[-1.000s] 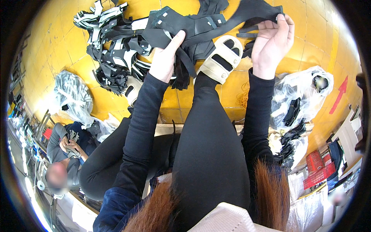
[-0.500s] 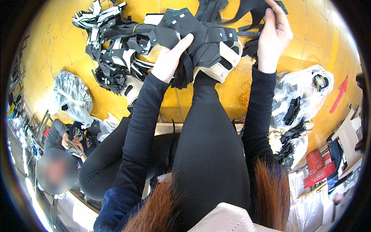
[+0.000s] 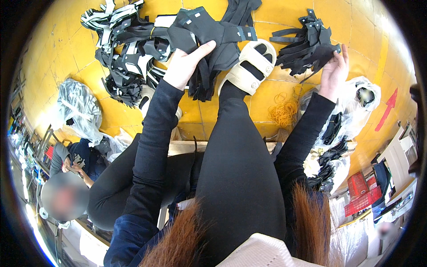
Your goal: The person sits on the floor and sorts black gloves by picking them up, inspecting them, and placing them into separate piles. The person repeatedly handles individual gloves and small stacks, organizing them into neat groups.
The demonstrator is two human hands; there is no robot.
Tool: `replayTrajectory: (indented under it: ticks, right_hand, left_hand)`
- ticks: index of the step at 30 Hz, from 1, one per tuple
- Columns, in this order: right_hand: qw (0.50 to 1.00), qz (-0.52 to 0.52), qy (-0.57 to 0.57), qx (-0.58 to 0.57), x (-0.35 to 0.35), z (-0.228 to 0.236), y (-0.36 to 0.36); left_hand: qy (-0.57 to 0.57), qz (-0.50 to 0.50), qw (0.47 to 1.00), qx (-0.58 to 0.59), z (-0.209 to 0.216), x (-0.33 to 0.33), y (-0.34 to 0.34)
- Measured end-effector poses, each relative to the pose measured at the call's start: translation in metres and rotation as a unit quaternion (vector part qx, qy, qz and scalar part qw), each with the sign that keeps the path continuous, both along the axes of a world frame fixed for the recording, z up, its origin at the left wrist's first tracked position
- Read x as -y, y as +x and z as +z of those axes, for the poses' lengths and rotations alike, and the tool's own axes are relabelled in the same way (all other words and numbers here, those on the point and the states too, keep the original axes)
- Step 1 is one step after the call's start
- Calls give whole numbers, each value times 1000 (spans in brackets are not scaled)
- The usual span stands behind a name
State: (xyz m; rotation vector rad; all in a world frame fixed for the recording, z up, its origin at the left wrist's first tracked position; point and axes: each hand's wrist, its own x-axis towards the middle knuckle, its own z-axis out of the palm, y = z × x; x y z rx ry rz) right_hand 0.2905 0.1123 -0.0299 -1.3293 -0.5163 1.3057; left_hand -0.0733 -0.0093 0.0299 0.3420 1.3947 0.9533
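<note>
My left hand [image 3: 189,64] is closed on a stack of black fabric pieces [image 3: 202,26] with small white tags, its thumb lying across the top. Long black strips hang from the stack beside my shod foot. To the right, my right hand [image 3: 334,73] is at the edge of a pile of black cut pieces [image 3: 307,42] on the floor. Its fingers are apart and touch or nearly touch the corner of the top piece. A beige sandal [image 3: 251,73] on my foot is between the stack and that pile.
Bundles of black and white cut pieces [image 3: 129,53] lie at the far left on the yellow tiled floor [image 3: 213,116]. Orange rubber bands [image 3: 283,111] lie near my right forearm. Plastic bags [image 3: 79,109] are on both sides. At the lower left sits another person [image 3: 73,155], handling something.
My right hand has come down and right from the top edge, and the black piece it held now rests on the right pile. My left hand and its stack have shifted slightly left.
</note>
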Motion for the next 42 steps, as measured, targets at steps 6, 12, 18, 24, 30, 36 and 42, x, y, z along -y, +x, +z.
replayTrajectory:
  ticks: [6,12,18,24,30,36,42]
  right_hand:
    - [766,-16,32,642,-10,-33,-8]
    - [901,280,102,316,-5,27,-116]
    - [780,415,290,368,34,58,-186]
    - [789,345,363,357,54,60,-198]
    - [765,420,340,351,55,67,-188]
    - [779,453,344,265,51,61,-189]
    - [920,343,160,102,21,64,-200]
  left_hand:
    - [5,-33,999,15,3,-4,11]
    - [17,-29,999,-26,10,-5,25]
    - [66,67,995,-20,-18,9,25]
    - [-30,154,985,70,0,-1,25]
    - [39,60,997,30,0,3,12]
    - [38,120,992,3,-3,-4,9]
    - [-6,119,973,-198,5,-11,-5]
